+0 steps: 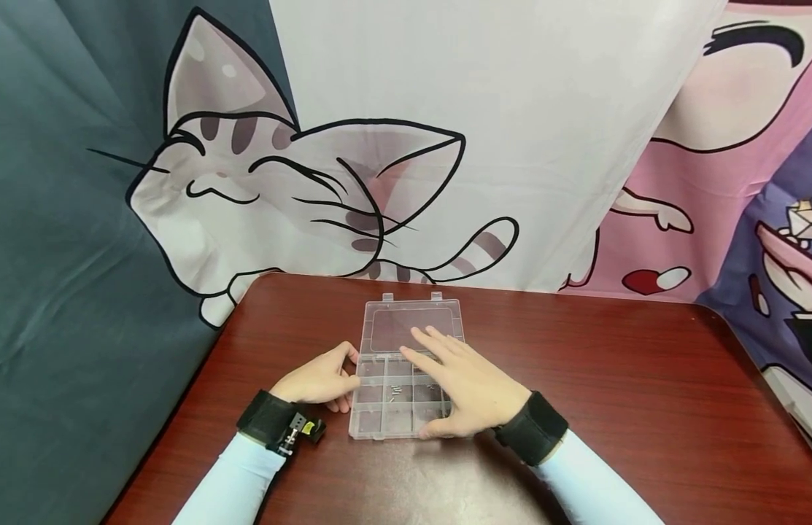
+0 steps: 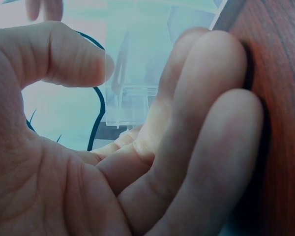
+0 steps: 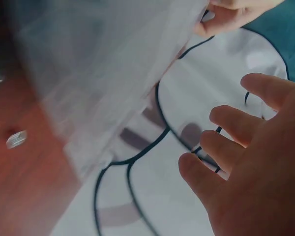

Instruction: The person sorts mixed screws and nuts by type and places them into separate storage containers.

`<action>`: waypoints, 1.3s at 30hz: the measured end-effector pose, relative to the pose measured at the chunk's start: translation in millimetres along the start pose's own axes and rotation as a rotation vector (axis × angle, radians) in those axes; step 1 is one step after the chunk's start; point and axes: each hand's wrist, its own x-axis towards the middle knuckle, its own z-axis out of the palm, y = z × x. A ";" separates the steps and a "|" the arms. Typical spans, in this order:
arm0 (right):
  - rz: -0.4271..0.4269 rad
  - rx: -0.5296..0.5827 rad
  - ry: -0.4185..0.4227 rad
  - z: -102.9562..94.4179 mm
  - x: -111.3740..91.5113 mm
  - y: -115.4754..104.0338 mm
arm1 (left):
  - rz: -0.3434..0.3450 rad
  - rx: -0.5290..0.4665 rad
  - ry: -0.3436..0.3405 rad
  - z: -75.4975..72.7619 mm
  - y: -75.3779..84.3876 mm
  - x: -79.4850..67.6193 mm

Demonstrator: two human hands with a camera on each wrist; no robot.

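A clear plastic compartment box (image 1: pixel 365 421) lies on the table with its lid (image 1: pixel 415 326) laid back. Small silvery pieces, like screws (image 1: pixel 395 394), sit in a middle compartment; more small bits show beside the right hand, partly hidden. At the box's left side, my left hand (image 1: pixel 320 377) holds the edge between thumb and bent fingers; the left wrist view shows its thumb (image 2: pixel 73 59) against the clear plastic. My right hand (image 1: pixel 474 383) is spread over the box's right side, holding nothing. In the right wrist view its fingers (image 3: pixel 236 125) are apart from the blurred box (image 3: pixel 103 73).
The reddish-brown wooden table (image 1: pixel 616 394) extends right of the box. Behind it hangs a cloth (image 1: pixel 511 95) printed with a cartoon cat. In the right wrist view, a small clear piece (image 3: pixel 16 139) shows against the table; I cannot tell what it is.
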 end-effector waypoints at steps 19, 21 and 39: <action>0.034 0.033 0.171 9.5 -61.3 37.4 | 0.017 -0.022 0.000 0.0 -1.2 -1.8; 0.043 0.024 0.180 10.7 -62.1 38.1 | 0.017 -0.022 -0.002 0.1 -1.0 -1.7; -0.023 0.037 0.100 17.5 -64.9 49.1 | 0.013 -0.025 0.004 1.5 -1.0 0.4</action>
